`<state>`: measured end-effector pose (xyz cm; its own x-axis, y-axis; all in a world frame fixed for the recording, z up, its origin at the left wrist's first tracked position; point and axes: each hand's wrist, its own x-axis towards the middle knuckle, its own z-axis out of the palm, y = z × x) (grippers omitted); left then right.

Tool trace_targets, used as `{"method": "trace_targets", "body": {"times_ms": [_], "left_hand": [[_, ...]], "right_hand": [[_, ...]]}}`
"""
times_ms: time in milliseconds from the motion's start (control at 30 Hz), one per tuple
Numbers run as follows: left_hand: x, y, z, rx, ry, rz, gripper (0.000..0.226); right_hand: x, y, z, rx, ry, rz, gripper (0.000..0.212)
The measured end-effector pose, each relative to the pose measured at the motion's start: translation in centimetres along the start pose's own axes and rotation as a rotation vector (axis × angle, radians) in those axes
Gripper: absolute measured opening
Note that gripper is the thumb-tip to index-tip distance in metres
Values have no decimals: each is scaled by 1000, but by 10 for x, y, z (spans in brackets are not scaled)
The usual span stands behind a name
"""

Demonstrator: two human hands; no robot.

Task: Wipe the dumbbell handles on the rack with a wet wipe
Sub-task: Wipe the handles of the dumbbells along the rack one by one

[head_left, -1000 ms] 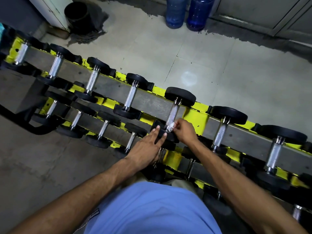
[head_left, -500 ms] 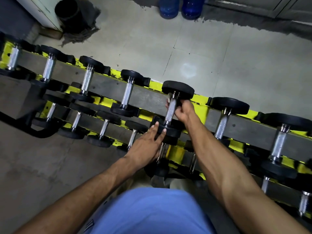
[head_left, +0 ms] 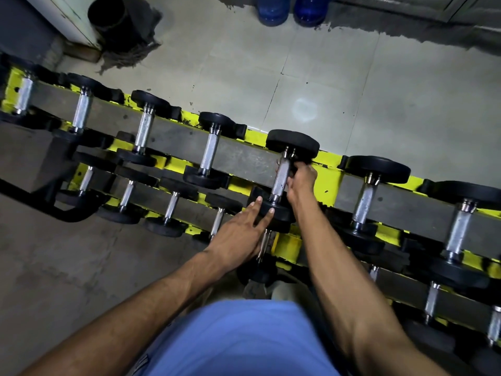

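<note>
A yellow rack [head_left: 326,183] holds rows of black-headed dumbbells with chrome handles. My right hand [head_left: 301,179] curls round the right side of the middle dumbbell's handle [head_left: 280,176], close to its far head [head_left: 292,143]. The wet wipe does not show; my fingers hide whatever lies between them and the handle. My left hand [head_left: 240,233] lies flat with straight fingers, and their tips press on that dumbbell's near head [head_left: 279,211].
More dumbbells [head_left: 210,151] fill the top row left and right [head_left: 364,198], with a lower row [head_left: 170,204] beneath. Behind the rack on the grey tiled floor stand two blue water bottles [head_left: 271,10] and a black bin [head_left: 108,14].
My right hand has slid along the handle from its near end up towards the far head. The white wipe seen a second ago is now hidden. My left hand has stayed on the near head.
</note>
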<state>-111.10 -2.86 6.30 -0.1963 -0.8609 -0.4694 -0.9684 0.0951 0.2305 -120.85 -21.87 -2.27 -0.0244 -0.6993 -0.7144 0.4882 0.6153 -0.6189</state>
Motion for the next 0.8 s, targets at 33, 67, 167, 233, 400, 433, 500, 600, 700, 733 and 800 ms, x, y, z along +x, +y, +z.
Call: {"method": "trace_targets", "body": {"times_ms": [33,67,167,233,400,433,500,600,700,733,800], "left_hand": [[1,0,0,4,2,-2,74],[1,-1,0,4,2,-2,74],[0,-3,3,-2,-1,-1,75],[-1,-4,5,11,-3,0,76],[6,-8,5,43,-36,16,79],[7,-8,4,44,-40,16,79],[7,-9,4,44,-43,12,79],[6,-7,2,44,-49,9,79],[6,-6,-1,40,-50,8,77],[5,-6,-1,42,-44,6,77],[5,-5,-2,48,-33,6,77]], "right_hand": [[-3,5,-5,-130,54,-175,17],[-6,7,-11,-307,88,-357,10],[-10,11,-31,-887,0,-816,4],[-17,4,-38,-1250,-179,-1090,7],[-11,-28,-33,-1985,-306,-1362,38],[-12,-26,-32,-2039,-351,-1326,37],[-19,-24,-27,-2177,-641,-1228,25],[-22,-44,-8,-2281,-741,-1173,18],[-23,-51,3,-2255,-604,-1070,18],[-27,-46,6,-2288,-721,-972,19],[-39,-33,12,-2384,-932,-812,22]]}}
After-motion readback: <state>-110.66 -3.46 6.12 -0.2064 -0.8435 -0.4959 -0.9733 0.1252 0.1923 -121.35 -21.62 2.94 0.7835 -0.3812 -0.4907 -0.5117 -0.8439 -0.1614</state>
